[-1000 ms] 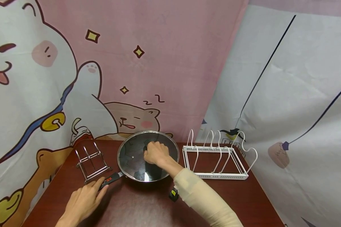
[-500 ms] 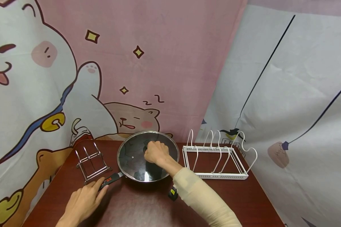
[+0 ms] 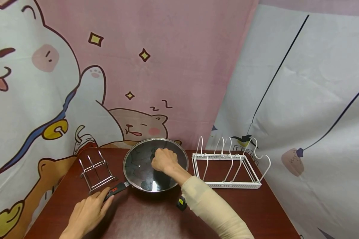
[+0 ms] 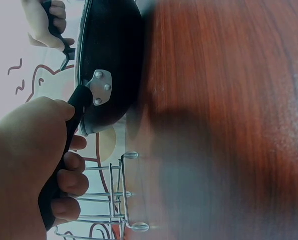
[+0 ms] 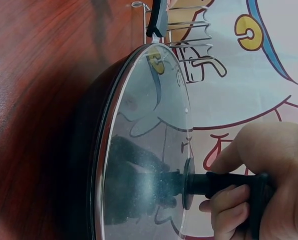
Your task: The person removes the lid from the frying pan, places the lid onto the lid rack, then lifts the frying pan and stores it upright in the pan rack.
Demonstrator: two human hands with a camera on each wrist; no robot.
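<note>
Deep round black pan [image 4: 116, 50] sits on the reddish-brown wooden tabletop [image 3: 146, 220] | left hand [image 3: 88, 211]: fingers clamped round its long black handle [image 3: 118, 188] | right hand [image 3: 165, 161]: fingers clamped on the black knob [image 5: 261, 187] of the round clear-glass lid [image 3: 137, 174], seated on the pan | risk: sideways tug on knob could swing handle into silver wire rack [image 3: 101, 184] left of pan

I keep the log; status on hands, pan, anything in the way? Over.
Left hand gripping pan handle; right hand gripping lid handle. Lid seated on pan. Silver rack left, white rack right; nothing seen blocking.
</note>
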